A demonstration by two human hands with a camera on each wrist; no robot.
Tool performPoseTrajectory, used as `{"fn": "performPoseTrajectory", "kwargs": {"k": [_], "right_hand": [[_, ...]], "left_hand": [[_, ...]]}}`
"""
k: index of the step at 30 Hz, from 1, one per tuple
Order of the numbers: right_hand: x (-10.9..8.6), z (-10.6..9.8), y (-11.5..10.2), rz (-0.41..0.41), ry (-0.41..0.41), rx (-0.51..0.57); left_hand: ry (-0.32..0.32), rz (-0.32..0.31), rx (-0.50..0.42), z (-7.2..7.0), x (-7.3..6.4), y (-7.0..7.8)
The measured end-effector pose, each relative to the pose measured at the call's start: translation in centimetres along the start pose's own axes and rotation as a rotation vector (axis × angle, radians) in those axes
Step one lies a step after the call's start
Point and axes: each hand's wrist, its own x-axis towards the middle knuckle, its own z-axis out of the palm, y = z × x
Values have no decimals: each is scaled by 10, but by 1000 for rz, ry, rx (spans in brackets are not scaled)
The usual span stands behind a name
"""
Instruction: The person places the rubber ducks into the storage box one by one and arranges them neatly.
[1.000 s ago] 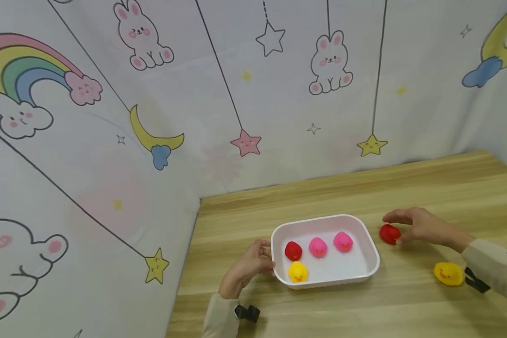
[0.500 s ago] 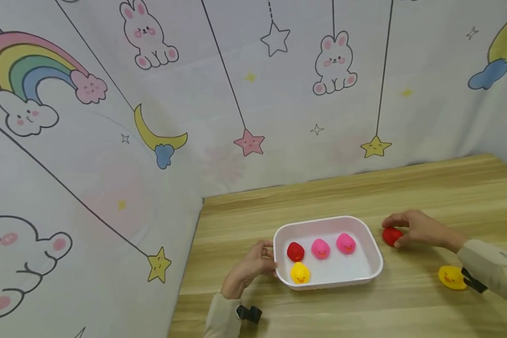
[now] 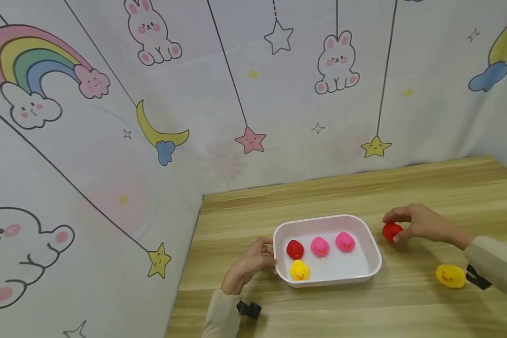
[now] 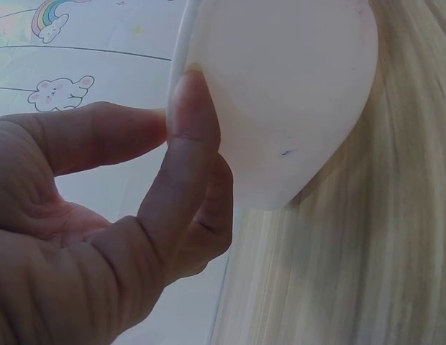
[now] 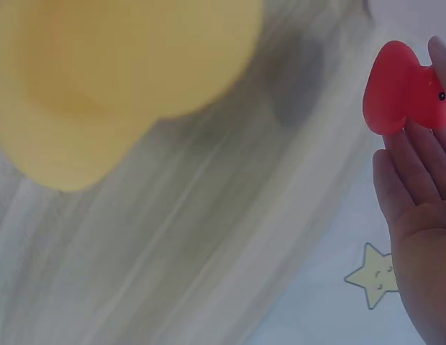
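Observation:
A white plastic tray [image 3: 355, 274] stands on the wooden table with two pink ducks, a red duck [image 3: 295, 249] and a yellow duck [image 3: 299, 271] inside. At its left end, my left hand [image 3: 253, 264] pinches the wall, thumb on one side and fingers on the other, as the left wrist view shows. Just right of the tray, another red toy duck [image 3: 391, 231] is between the thumb and fingers of my right hand [image 3: 426, 226]. The right wrist view shows this red duck [image 5: 397, 90] at the fingertips, its eye visible.
A loose yellow duck [image 3: 450, 276] lies on the table [image 3: 388, 310] beside the right cuff and looms large in the right wrist view. Cartoon-printed cloth [image 3: 295, 155] hangs behind the table and along its left side. Black straps [image 3: 249, 310] are at the cuffs.
My right thumb and fingers have closed in on the red duck, which now sits slightly higher in the head view. The left hand keeps its hold on the tray.

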Motion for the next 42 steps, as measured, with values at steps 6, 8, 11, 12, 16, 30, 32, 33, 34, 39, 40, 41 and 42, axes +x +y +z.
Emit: {"fn": "performPoseTrajectory", "kwargs": {"k": [6, 8, 11, 12, 16, 30, 32, 33, 34, 39, 40, 41, 42], "right_hand": [[3, -8, -20, -14, -14, 5], [3, -10, -27, -12, -25, 7], [4, -12, -38, -29, -42, -6], [5, -12, -42, -33, -45, -10], [9, -12, -53, -63, -49, 0], [26, 14, -86, -103, -30, 245], [29, 19, -92, -116, -31, 279], [30, 22, -94, -122, -33, 292], [32, 25, -96, -128, -34, 302], [43, 38, -103, -138, -52, 322], [46, 41, -104, -140, -58, 316], [49, 44, -106, -144, -65, 308], [52, 48, -107, -146, -76, 302]], "left_hand": [[0, 3, 8, -2, -2, 1], [-8, 1, 9, -2, -2, 2], [-17, -4, 13, -1, -2, 4], [-17, -5, 16, -1, -2, 4], [-13, -7, 11, -1, -2, 4], [-29, -9, 15, -3, 0, 4], [-29, -13, 12, -2, 0, 4], [-27, -14, 10, -2, 0, 4], [-27, -15, 9, -2, 0, 4], [-15, -13, -1, -1, 0, 2], [-16, -11, -2, -1, 0, 2], [-14, -9, -4, -1, 0, 3], [-13, -6, -4, -1, 0, 3]]}}
